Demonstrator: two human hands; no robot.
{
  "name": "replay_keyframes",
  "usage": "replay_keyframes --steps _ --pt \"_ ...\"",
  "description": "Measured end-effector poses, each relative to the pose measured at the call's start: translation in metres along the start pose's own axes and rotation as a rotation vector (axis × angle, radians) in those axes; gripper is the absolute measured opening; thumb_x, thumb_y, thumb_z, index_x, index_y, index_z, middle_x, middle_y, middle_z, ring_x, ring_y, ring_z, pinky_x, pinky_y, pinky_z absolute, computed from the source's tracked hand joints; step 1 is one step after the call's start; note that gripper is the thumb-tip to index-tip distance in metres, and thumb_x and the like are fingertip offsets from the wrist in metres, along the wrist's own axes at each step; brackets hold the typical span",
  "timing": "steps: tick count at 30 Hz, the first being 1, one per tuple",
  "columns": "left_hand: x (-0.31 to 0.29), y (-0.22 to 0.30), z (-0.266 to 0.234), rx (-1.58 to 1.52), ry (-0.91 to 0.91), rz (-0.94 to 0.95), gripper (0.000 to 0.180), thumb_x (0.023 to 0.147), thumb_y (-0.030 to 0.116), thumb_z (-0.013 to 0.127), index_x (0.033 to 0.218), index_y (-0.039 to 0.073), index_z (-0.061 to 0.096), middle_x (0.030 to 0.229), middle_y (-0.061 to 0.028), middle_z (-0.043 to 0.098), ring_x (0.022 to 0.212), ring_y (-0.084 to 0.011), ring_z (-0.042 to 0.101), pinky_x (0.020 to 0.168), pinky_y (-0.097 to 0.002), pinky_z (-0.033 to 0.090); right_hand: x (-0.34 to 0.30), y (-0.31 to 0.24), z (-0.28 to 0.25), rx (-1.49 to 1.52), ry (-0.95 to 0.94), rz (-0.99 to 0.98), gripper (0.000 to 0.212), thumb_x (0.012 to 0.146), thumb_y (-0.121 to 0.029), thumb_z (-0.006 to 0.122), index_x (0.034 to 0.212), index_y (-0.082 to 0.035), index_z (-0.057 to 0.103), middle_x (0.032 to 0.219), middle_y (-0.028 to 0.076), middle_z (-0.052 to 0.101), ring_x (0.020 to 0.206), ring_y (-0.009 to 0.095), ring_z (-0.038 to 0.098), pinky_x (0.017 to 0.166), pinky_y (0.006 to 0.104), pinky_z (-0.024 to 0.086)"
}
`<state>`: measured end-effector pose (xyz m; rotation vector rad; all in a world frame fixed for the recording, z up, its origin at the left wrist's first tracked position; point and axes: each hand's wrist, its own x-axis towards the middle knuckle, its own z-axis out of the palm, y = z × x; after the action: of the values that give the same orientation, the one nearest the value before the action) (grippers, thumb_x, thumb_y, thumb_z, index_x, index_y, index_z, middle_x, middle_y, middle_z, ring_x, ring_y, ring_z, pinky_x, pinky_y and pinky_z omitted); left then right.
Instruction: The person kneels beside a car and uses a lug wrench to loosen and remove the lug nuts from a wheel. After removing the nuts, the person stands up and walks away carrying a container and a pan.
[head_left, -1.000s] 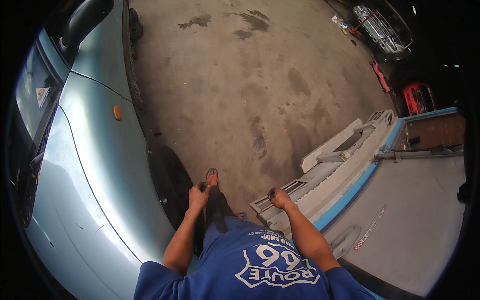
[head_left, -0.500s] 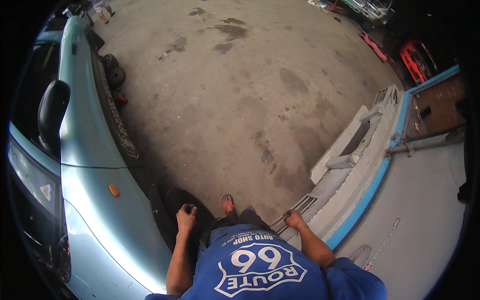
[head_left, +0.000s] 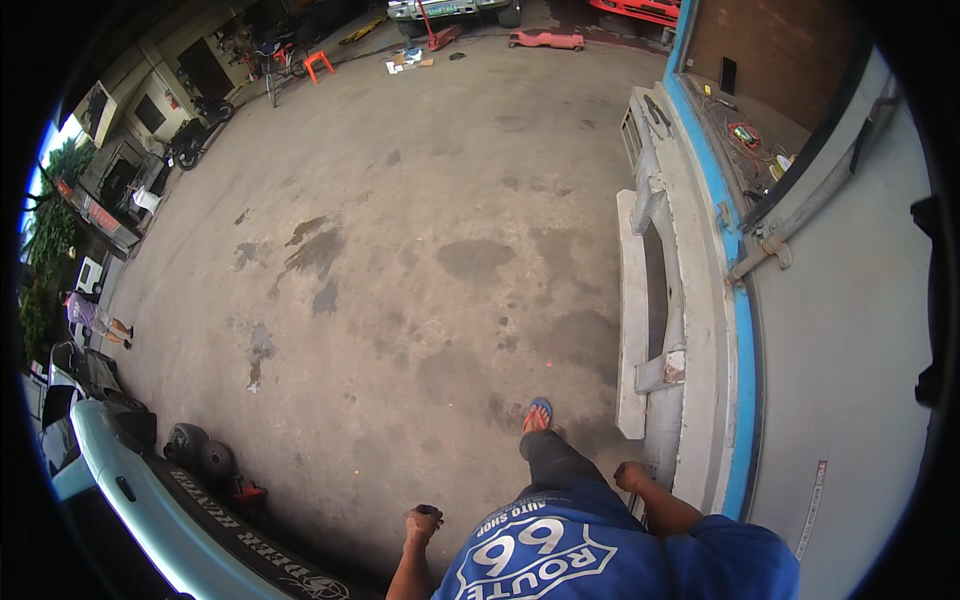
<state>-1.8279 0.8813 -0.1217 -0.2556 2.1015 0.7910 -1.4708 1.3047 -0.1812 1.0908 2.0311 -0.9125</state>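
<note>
Fingers (head_left: 434, 511) of both hands (head_left: 422, 523) (head_left: 632, 476) curl, grip unclear, above the stained concrete garage floor (head_left: 450, 330).

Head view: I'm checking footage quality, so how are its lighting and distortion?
In the head view, fisheye distortion bows the blue frame, corners go black, sheen streaks the teal car, and the left hand and right hand look dark, fine detail unclear.
</note>
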Motion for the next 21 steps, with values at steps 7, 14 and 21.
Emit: replay_keyframes --steps 7,14,21 --pt "0.037 0.154 0.002 0.405 -0.117 -0.069 0.014 0.085 0.013 0.067 0.09 0.002 0.071 0.077 -0.0111 0.071 0.062 -0.0185 0.068 0.052 -0.0316 0.055 0.124 -0.115 -0.249 0.064 0.189 0.038 0.029 0.079 -0.019 0.06 0.103 -0.005 0.072 0.111 0.021 0.068 0.11 0.034 0.063 0.094 0.0399 0.05" --pt "0.183 0.366 0.01 0.575 -0.05 -0.265 0.014 0.084 0.013 0.064 0.09 0.002 0.07 0.083 -0.013 0.072 0.065 -0.0208 0.07 0.052 -0.0343 0.055 0.285 -0.232 -0.447 0.264 0.377 -0.054 0.025 0.079 -0.012 0.059 0.101 -0.007 0.071 0.108 0.017 0.07 0.105 0.034 0.065 0.091 0.0391 0.051" --pt "0.421 0.616 -0.046 0.156 -0.168 -0.168 0.007 0.083 0.005 0.068 0.086 -0.001 0.067 0.079 -0.0128 0.07 0.064 -0.0232 0.069 0.048 -0.0308 0.053 0.372 -0.234 -0.519 0.375 0.272 0.138 0.022 0.073 -0.011 0.065 0.093 -0.01 0.073 0.095 0.016 0.071 0.088 0.029 0.069 0.078 0.0364 0.055"
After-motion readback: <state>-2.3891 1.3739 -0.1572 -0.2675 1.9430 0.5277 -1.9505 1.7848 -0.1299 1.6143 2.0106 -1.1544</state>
